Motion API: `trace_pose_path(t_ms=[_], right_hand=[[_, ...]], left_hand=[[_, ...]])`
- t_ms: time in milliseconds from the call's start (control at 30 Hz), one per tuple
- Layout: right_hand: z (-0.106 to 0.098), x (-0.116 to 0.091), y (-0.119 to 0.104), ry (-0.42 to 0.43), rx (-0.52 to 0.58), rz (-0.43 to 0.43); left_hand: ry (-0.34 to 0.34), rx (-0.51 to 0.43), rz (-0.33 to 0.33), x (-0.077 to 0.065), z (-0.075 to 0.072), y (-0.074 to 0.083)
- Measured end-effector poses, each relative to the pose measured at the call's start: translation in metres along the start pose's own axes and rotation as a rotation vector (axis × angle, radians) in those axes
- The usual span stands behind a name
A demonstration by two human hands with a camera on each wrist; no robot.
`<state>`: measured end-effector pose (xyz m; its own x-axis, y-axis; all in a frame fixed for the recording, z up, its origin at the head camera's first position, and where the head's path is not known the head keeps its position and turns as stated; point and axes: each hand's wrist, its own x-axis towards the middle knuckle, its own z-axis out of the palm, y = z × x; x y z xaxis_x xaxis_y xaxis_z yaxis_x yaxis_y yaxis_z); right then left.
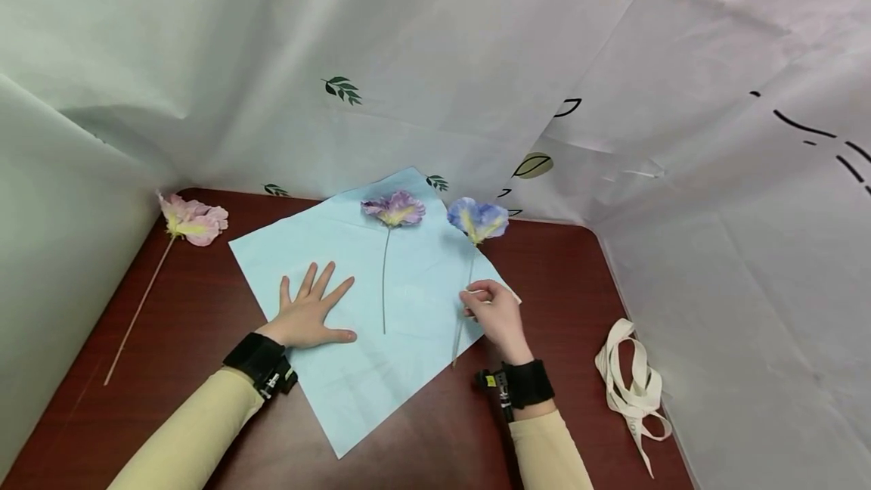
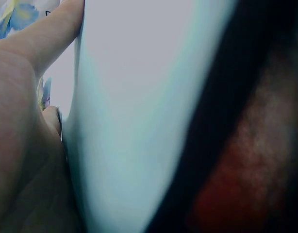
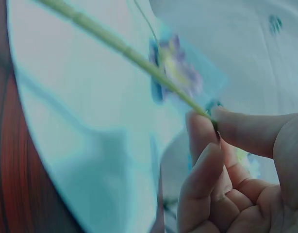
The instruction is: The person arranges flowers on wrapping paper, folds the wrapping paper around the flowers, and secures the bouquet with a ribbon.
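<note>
While the left hand [image 1: 306,321] lay on the paper [image 1: 354,392], fingers wide, presumably to steady it, we saw the right hand [image 1: 495,314] pinch the blue flower [image 1: 478,220] by its stem across the paper's right corner, likely for control. We noted the purple flower [image 1: 395,209] on the paper, the pink flower [image 1: 195,221] near the table's [image 1: 558,286] far left corner.

Blue flower [image 1: 478,220] in the right grip [image 1: 497,314]
</note>
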<state>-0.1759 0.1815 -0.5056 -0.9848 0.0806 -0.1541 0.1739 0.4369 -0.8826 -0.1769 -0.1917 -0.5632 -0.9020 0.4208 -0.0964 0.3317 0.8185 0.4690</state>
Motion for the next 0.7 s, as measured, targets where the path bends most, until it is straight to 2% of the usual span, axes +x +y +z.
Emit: trace_pose_path(t_ms=[300,533,700], right_hand=[[0.054,0.013,-0.021,-0.155,-0.066,-0.103],[0.078,0.028,-0.043,-0.201,-0.067,-0.159],[0.092,0.042,-0.050,-0.222,-0.075,-0.136]], left_hand=[[0.000,0.016,0.000,-0.001,0.001,0.002],[0.000,0.033,-0.014,0.000,0.001,0.001],[0.013,0.021,-0.004,0.000,0.002,0.000]])
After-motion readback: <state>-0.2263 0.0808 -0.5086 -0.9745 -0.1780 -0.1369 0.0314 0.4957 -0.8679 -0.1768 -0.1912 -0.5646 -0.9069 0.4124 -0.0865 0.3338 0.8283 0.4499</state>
